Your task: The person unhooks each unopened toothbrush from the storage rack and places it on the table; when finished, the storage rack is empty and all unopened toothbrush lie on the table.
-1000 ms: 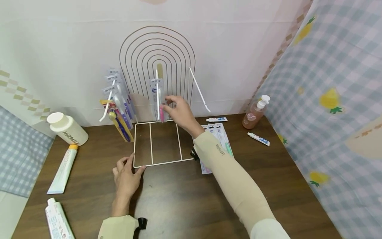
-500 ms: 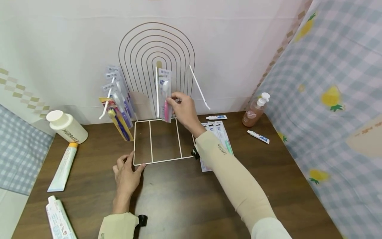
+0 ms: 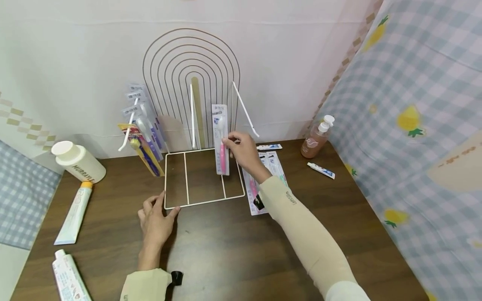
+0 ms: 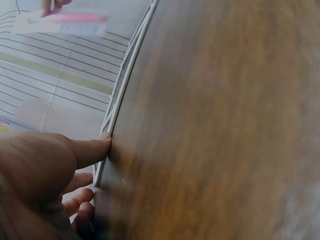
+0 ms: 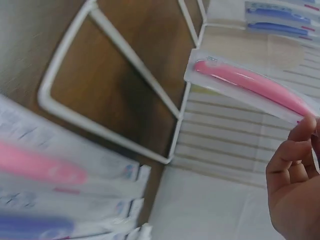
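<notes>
My right hand [image 3: 246, 152] pinches a packaged pink toothbrush [image 3: 222, 144] by its edge, upright above the base of a white wire rack [image 3: 205, 204]. In the right wrist view the pink handle [image 5: 255, 86] shows through clear plastic. My left hand [image 3: 155, 223] grips the rack's front left corner, thumb on the front wire and index finger along the side; the left wrist view shows the thumb [image 4: 90, 150] against that wire. On the rack's left hook [image 3: 128, 131] hang several packaged toothbrushes [image 3: 144, 138]. Its middle hook [image 3: 193, 121] and right hook [image 3: 246, 110] carry nothing.
Packaged toothbrushes [image 3: 276, 167] lie right of the rack, partly under my right forearm. Two small toothpaste tubes [image 3: 321, 170] and a pump bottle [image 3: 315, 140] are farther right. At left are a white bottle [image 3: 80, 163] and two large tubes [image 3: 71, 276].
My right hand has taken the pink toothbrush off the middle hook and brought it right and lower, in front of the rack. The left hand has stayed at the rack's corner.
</notes>
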`<state>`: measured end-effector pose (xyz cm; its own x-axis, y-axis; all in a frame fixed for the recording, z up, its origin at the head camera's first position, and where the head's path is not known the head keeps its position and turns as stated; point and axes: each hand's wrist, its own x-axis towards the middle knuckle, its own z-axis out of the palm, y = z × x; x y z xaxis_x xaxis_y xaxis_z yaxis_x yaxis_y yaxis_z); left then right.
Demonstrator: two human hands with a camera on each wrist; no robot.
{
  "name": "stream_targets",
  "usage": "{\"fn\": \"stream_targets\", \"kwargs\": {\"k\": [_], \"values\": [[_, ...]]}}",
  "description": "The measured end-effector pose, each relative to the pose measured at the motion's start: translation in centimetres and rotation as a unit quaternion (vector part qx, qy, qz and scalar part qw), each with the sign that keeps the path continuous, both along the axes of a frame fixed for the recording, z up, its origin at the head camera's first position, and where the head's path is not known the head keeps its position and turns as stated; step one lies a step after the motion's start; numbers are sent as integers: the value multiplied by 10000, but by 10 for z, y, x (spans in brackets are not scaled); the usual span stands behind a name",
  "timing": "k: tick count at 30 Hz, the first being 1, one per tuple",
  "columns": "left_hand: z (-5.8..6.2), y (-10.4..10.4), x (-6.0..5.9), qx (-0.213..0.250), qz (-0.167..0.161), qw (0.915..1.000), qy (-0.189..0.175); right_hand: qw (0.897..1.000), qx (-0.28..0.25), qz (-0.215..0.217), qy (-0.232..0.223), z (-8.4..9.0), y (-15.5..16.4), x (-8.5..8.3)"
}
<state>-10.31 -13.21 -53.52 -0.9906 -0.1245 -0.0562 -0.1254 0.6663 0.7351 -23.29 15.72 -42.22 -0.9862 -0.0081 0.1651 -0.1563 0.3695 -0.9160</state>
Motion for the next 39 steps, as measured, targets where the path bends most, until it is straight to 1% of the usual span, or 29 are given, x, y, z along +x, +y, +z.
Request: {"fn": "stream_targets", "kwargs": {"k": [6,9,12,16,20,24,26,27,29,32,34,35,37,39], "values": [[2,0,0,53,6,9999,-96,10000,-45,-31,-70,-18,24,10],[1,0,0,57,3,9999,-125,9998,-136,-148,-80,-25,33,14],[1,-1,0,60,-5,9999,-118,9991,-157,-356,-158,-30,40,19],[2,-1,1,64,-14,9999,-136,9974,-219,-567,-395,-35,53,26],[5,0,1,56,-20,9997,-217,9954,-299,-703,-573,-41,73,31],[9,1,1,32,-39,9994,-337,9942,-230,-824,-651,-48,97,36],[10,0,1,32,-33,9993,-376,9940,-89,-830,-713,-54,113,35],[10,0,1,32,-31,9993,-379,9938,-12,-827,-748,-60,123,33],[9,0,1,44,-20,9994,-338,9933,103,-882,-746,-83,150,24],[6,0,1,32,-43,9997,-239,9895,468,-1051,-876,-124,194,8],[4,0,0,5,-55,9998,-165,9859,682,-1160,-996,-149,220,1],[4,0,0,-17,-70,9998,-161,9829,809,-1211,-1126,-155,229,2],[3,0,1,-29,-44,9999,-105,9810,876,-1209,-1239,-165,243,3],[4,0,1,-14,-18,9999,-112,9788,1006,-1212,-1307,-169,251,9]]}}
